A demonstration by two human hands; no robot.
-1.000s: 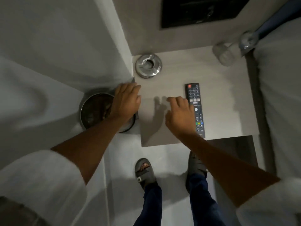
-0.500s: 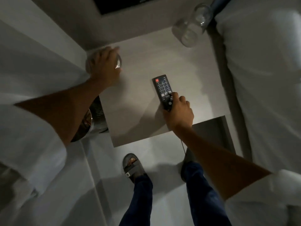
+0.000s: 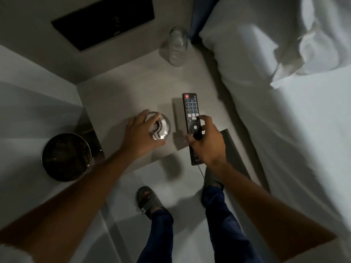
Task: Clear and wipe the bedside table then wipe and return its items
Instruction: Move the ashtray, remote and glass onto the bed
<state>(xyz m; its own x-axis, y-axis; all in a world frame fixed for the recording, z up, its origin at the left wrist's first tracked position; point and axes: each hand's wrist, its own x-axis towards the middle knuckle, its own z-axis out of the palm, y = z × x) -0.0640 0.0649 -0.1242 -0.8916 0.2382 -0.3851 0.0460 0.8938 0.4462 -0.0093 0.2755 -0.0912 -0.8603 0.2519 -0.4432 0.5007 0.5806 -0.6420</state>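
The room is dim, and much of it reads as grey shapes. The bed fills my right side, its white sheet running off the frame, with a rumpled pillow cut off at the top corner. The counter sits between the bed and the wall, and my own forearms cover its near edge. On the wall above it hangs a dark panel, too black to make out. A round metal bin stands on the floor to the left of the counter, its inside lost in shadow. At the counter's far corner, just beside the bed, stands a clear glass jar, blurred enough that I cannot tell whether anything is in it.

My right hand is wrapped around the lower half of the black remote, fingers curled over one edge and thumb on the other; the palm hides its bottom buttons. The remote seems lifted above the counter, judging by the shadow beside it.

My left hand is clasped over the round metal ashtray, gripping its rim, and it hides the left half. Whether the ashtray still touches the counter I cannot tell.
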